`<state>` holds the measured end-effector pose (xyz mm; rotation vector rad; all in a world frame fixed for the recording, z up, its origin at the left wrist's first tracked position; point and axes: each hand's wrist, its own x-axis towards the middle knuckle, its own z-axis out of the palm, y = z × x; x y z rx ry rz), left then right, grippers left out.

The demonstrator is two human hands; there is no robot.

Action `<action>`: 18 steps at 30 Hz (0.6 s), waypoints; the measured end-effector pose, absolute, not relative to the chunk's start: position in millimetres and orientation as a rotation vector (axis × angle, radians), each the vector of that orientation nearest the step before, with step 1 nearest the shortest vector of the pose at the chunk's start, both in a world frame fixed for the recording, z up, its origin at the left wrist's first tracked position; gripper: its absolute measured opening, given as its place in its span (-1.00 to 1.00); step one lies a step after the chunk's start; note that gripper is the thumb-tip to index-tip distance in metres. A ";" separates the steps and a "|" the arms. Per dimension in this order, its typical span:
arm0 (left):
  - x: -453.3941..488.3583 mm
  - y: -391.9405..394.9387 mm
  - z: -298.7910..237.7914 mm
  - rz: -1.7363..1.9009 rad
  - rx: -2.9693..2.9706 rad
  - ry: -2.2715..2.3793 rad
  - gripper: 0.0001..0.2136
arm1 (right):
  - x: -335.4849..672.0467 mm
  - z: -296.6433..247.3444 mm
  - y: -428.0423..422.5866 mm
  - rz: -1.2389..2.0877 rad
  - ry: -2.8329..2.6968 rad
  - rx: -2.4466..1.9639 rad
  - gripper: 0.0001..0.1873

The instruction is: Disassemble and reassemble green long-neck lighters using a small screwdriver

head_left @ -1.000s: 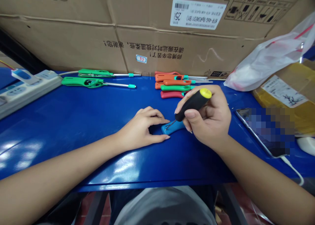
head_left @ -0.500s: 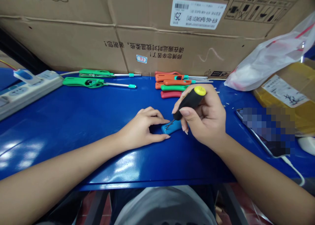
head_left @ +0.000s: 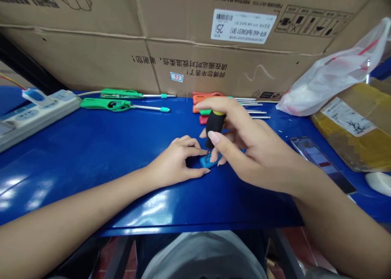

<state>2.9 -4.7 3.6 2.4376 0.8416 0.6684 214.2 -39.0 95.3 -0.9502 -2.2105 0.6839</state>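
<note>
A small blue plastic part (head_left: 208, 161) lies flat on the blue table (head_left: 91, 148). My left hand (head_left: 175, 161) rests on the table and pinches the part's left end between thumb and fingers. My right hand (head_left: 247, 142) is wrapped round a black-handled screwdriver (head_left: 214, 126) with a yellow cap. The screwdriver stands nearly upright, its thin tip pressed onto the blue part. Much of the part is hidden under my right fingers.
Two green long-nosed lighters (head_left: 122, 104) lie at the back left, and a pile of orange, green and red ones (head_left: 210, 102) behind my right hand. A power strip (head_left: 33, 112) sits far left, a phone (head_left: 320, 161) and a plastic bag (head_left: 332, 73) at the right, cardboard boxes (head_left: 183, 34) behind.
My right hand has swung the screwdriver from a slant to nearly upright over the blue part. The left hand has stayed in place.
</note>
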 end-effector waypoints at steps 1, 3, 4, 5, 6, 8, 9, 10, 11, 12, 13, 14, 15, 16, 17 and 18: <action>3.1 -4.6 3.7 0.672 2.442 0.842 -0.71 | 215.1 98.5 -38.5 0.669 -2.256 -0.948 -0.46; 3.4 -4.3 3.3 0.677 2.446 0.850 -0.71 | 216.4 98.8 -35.1 0.605 -2.291 -0.910 -0.45; 3.4 -4.3 2.9 0.675 2.444 0.858 -0.71 | 216.6 96.1 -32.3 0.553 -2.278 -0.885 -0.49; 3.4 -4.4 2.5 0.671 2.442 0.867 -0.71 | 216.4 92.2 -29.1 0.491 -2.250 -0.859 -0.54; 3.3 -4.5 2.1 0.663 2.440 0.876 -0.70 | 216.0 87.5 -25.7 0.424 -2.218 -0.842 -0.59; 3.0 -4.8 1.4 0.647 2.435 0.887 -0.68 | 215.1 79.1 -19.5 0.285 -2.162 -0.807 -0.61; 2.8 -5.0 1.2 0.646 2.435 0.885 -0.67 | 214.9 76.4 -17.4 0.225 -2.143 -0.808 -0.59; 2.7 -5.1 1.1 0.655 2.436 0.878 -0.67 | 215.2 75.1 -16.0 0.171 -2.124 -0.797 -0.59; 2.7 -5.2 1.1 0.664 2.438 0.870 -0.66 | 215.9 75.1 -15.5 0.146 -2.117 -0.792 -0.62; 2.7 -5.3 1.2 0.672 2.441 0.863 -0.66 | 217.0 76.0 -15.6 0.149 -2.122 -0.791 -0.63; 2.7 -5.2 1.4 0.677 2.447 0.860 -0.66 | 218.4 77.3 -16.2 0.182 -2.134 -0.790 -0.62; 2.7 -5.2 1.5 0.677 2.455 0.861 -0.66 | 219.9 78.3 -16.8 0.233 -2.151 -0.790 -0.59; 2.7 -5.0 1.6 0.676 2.461 0.863 -0.66 | 221.2 78.7 -17.3 0.283 -2.163 -0.780 -0.57; 2.7 -4.9 1.5 0.675 2.464 0.863 -0.67 | 222.1 78.0 -17.3 0.316 -2.164 -0.768 -0.57; 2.6 -4.8 1.3 0.681 2.465 0.859 -0.67 | 222.5 76.2 -16.8 0.320 -2.151 -0.753 -0.58; 2.6 -4.7 1.0 0.688 2.465 0.857 -0.67 | 222.4 73.6 -15.8 0.299 -2.128 -0.740 -0.60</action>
